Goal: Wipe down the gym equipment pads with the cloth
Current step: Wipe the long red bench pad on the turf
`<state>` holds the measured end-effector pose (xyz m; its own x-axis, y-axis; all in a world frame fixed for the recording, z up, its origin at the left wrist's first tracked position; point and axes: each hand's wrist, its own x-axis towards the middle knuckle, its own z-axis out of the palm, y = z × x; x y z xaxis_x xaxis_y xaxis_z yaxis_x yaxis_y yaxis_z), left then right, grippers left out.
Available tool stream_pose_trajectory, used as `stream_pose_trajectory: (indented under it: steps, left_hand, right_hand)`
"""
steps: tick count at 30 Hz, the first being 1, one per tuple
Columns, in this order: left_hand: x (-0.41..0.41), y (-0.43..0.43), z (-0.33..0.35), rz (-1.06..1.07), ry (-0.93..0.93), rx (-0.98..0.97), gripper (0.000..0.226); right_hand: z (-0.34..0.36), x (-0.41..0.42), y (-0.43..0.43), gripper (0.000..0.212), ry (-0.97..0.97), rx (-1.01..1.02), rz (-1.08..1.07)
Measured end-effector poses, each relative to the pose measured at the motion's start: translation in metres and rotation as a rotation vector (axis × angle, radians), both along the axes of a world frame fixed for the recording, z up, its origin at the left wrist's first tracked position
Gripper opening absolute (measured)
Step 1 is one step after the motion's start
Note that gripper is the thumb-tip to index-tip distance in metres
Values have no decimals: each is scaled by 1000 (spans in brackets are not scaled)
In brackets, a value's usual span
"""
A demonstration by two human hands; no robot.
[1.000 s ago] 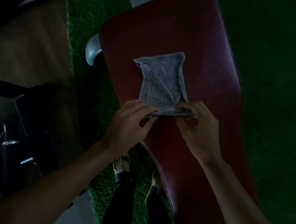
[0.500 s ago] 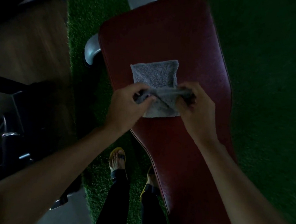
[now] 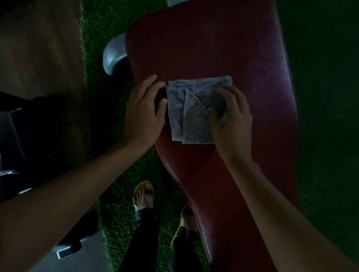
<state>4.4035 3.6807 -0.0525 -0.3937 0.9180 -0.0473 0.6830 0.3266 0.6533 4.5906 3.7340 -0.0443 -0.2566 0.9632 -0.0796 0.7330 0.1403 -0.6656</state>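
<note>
A dim, downward view from a person's head. A grey cloth, folded into a rough rectangle, lies flat on a dark red padded bench pad, near the pad's left edge. It looks folded small so one palm can press and push it across the vinyl.

The right hand rests on the cloth's right side, fingers spread and curled lightly over it, its grip pressing the cloth down, not pinching it. The left hand lies just left of the cloth, palm down on the pad's edge, fingers loosely extended, grip released, thumb touching the cloth's left border, probably steadying it. Both forearms reach forward from below the cloth. Green artificial turf surrounds the pad.
</note>
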Motion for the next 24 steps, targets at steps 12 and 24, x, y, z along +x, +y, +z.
stream_pose_trajectory:
  steps: [12,24]
  left_hand:
    - [-5,-1,-27,-102,101,-23,52]
    - [-7,0,-24,-103,79,-17,51]
  right_hand:
    - [-22,-17,-1,58,-119,13,-52]
    - [5,-25,11,60,-91,-185,-318]
